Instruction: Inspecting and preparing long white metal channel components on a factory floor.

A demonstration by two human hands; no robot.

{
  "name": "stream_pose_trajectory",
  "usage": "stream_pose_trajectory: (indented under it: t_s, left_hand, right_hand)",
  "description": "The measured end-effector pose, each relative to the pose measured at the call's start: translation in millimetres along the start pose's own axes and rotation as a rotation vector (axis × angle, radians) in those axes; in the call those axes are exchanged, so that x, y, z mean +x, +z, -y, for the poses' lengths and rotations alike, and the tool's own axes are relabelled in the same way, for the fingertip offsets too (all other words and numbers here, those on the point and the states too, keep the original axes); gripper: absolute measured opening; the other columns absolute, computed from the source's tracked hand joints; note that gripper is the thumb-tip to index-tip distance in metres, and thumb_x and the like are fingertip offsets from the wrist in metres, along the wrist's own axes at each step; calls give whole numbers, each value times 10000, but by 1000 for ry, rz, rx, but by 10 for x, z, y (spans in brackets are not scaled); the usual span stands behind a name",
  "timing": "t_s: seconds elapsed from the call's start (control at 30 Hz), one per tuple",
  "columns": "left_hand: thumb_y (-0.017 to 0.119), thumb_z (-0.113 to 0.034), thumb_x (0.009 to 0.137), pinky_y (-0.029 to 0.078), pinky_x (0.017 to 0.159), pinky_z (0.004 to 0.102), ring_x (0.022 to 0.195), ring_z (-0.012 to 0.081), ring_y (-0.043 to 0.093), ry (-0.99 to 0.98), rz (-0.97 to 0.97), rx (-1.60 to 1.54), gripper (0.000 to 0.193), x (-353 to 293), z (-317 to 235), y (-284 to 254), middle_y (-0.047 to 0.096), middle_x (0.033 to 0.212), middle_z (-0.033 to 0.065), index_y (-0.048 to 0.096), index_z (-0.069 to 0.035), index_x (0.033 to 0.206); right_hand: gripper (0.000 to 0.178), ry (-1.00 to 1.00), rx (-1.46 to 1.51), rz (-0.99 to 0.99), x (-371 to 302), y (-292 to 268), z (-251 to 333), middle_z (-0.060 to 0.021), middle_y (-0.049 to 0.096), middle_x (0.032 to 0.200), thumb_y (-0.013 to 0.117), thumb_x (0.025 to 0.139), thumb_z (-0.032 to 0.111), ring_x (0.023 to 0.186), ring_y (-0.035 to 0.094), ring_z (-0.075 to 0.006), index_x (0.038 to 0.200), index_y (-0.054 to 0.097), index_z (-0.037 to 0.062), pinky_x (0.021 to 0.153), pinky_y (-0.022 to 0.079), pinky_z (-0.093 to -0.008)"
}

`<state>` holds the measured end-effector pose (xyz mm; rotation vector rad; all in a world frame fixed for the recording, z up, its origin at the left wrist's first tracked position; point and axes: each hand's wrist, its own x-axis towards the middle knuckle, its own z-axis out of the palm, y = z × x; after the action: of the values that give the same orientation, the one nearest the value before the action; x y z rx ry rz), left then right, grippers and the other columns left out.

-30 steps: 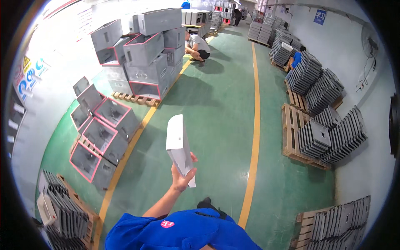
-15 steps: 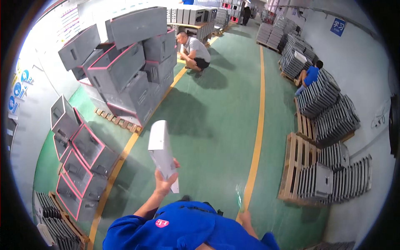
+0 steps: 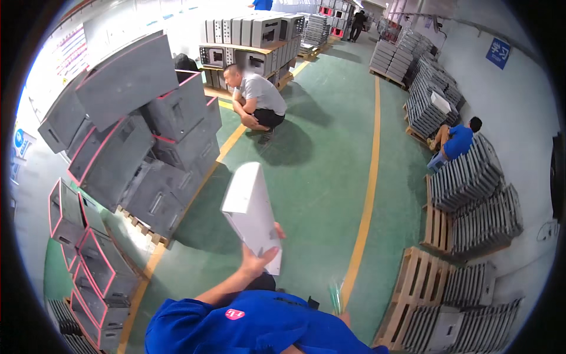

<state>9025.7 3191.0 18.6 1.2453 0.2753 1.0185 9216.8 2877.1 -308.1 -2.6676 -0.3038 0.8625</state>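
Note:
My left hand (image 3: 259, 259) grips a long white sheet-metal housing (image 3: 250, 197) near its lower end, thumb on one face and fingertips showing at the far edge. The housing stands tilted in front of my chest, its narrow end up. Low at my right side, my right hand (image 3: 345, 320) is mostly hidden behind my blue shirt. Just above it sticks up a thin, clear, greenish strip (image 3: 335, 297), like plastic film; its exact kind I cannot make out.
Grey metal boxes with pink edges (image 3: 130, 153) are piled on a pallet at the left. A person in a grey shirt (image 3: 256, 97) squats beyond. Stacked grey panels (image 3: 466, 177) on pallets (image 3: 407, 289) line the right wall, where a person in blue (image 3: 457, 141) sits.
I have moved forward along the green floor; the boxes, pallets and squatting person appear nearer. The white housing stays in my left hand. My right hand has sunk lower behind my shirt.

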Motion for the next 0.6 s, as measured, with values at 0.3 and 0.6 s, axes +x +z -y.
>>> stream_pose_trajectory:
  t_s: [0.3, 0.6]
  left_hand:
    - [611, -119, 717, 426, 819, 340, 928, 190, 540, 182, -354, 239, 471, 3336, 1579, -46, 545, 1025, 99, 501, 5, 1158]
    - [625, 0, 731, 413, 903, 331, 1003, 158, 527, 95, -64, 80, 682, 7393, 3403, 1282, 518, 1087, 65, 352, -28, 1356]
  right_hand:
    - [339, -166, -86, -80, 4001, -2177, 2275, -215, 649, 877, 679, 714, 259, 836, 635, -373, 943, 625, 14, 701, 494, -451]
    - [443, -214, -238, 215, 6601, -2702, 3387, -241, 616, 1051, 665, 730, 265, 988, 581, -411, 1100, 607, 28, 842, 468, -447]
